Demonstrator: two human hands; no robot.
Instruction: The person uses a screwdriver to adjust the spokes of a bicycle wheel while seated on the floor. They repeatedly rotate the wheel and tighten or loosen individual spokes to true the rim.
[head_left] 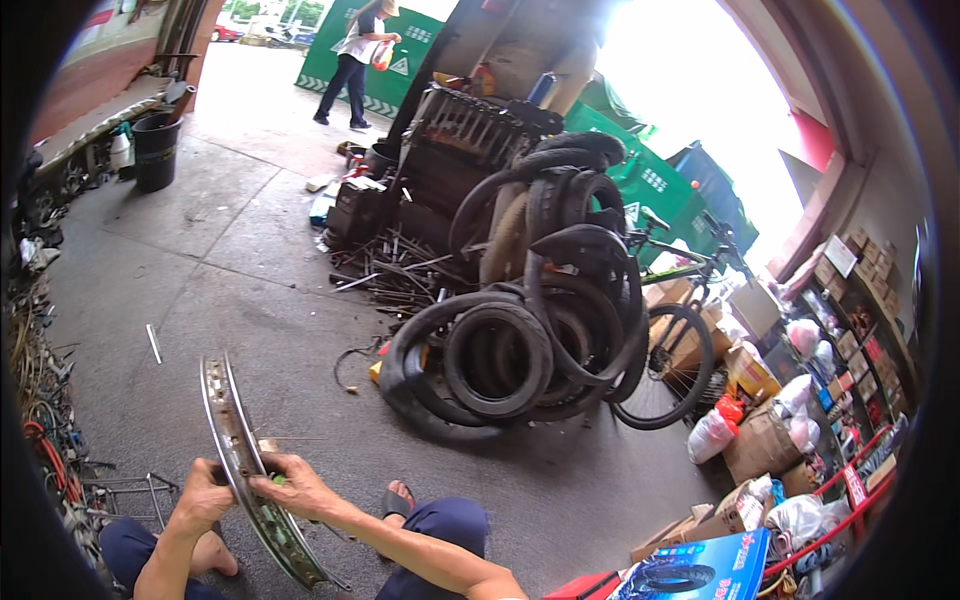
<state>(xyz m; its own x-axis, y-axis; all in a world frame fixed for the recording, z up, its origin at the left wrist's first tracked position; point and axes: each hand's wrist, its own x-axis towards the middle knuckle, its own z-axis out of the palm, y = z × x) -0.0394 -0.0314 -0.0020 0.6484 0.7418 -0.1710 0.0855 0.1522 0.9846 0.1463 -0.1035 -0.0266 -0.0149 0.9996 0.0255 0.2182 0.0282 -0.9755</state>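
A bare metal wheel rim (pixel 222 400), worn and dotted with spoke holes, stands upright and tilted between my knees. My left hand (pixel 204 494) grips its left edge, with the fingers curled behind the metal. On the opposite edge my right hand (pixel 298 487) holds it between thumb and fingers. A small green bit shows by the right fingertips, too small to name. A thin wire-like line sticks out to the right just above that hand. The lower end of the rim runs down between my legs.
Several black tyres (pixel 497 360) are piled ahead beside a dark tool rack (pixel 465 125) and scattered metal rods (pixel 395 270). A bicycle (pixel 665 365) leans behind them. Boxes and bags crowd the right, with a blue box (pixel 700 570) nearby. A black bucket (pixel 155 150) and a walking person (pixel 360 60) are farther off.
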